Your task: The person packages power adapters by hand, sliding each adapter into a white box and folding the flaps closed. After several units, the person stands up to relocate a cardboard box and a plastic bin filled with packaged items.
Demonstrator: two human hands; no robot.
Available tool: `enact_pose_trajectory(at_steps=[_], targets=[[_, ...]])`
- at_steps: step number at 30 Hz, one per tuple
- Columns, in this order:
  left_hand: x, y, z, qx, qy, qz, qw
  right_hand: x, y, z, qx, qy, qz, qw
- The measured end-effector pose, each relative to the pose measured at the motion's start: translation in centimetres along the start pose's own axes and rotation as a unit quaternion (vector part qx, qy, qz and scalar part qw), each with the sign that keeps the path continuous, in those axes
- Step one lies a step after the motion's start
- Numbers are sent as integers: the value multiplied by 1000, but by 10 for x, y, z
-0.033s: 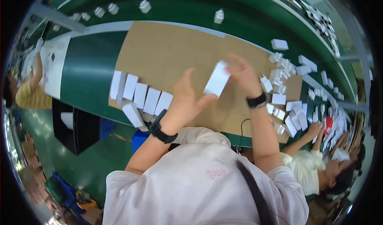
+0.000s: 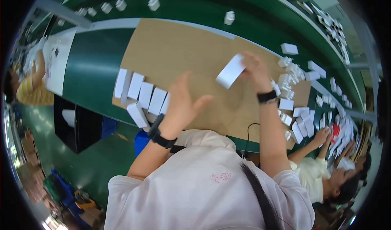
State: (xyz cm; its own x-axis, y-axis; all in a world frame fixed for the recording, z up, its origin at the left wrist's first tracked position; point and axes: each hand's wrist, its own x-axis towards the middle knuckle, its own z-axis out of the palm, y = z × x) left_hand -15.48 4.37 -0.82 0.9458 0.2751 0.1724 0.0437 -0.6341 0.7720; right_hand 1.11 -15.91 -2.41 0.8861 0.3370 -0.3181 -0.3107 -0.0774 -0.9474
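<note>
In my right hand (image 2: 255, 70) is a white box (image 2: 230, 71), gripped at its upper right end and tilted over the brown sheet (image 2: 179, 42). To the left, my left hand (image 2: 184, 101) is off the box, thumb and fingers spread, with nothing in it. It hovers beside a row of white boxes (image 2: 145, 94) standing at the sheet's left edge. One more white box (image 2: 137, 115) leans in front of that row. White plug adapters (image 2: 292, 73) lie in a loose pile just beyond my right wrist.
Several adapters, one of them (image 2: 229, 17) alone, stand on the green shelf behind the sheet. More white boxes (image 2: 301, 126) lie at the right, near a co-worker's hands (image 2: 322, 136). A black cable (image 2: 249, 134) runs off the front edge. A black bin (image 2: 77, 126) stands at left.
My left hand has come away from the box and moved left. My right hand keeps the box, which has shifted slightly right and tilted further.
</note>
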Motion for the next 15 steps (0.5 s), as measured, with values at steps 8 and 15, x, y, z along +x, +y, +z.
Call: enact_pose_trajectory(at_steps=[8,15], targets=[[-69,-143,-65,176,149,-263,937,176,38,-143,-152,503,-136,840],[-66,-98,-121,104,206,-354,906,187,-15,53,-771,116,-364,510]])
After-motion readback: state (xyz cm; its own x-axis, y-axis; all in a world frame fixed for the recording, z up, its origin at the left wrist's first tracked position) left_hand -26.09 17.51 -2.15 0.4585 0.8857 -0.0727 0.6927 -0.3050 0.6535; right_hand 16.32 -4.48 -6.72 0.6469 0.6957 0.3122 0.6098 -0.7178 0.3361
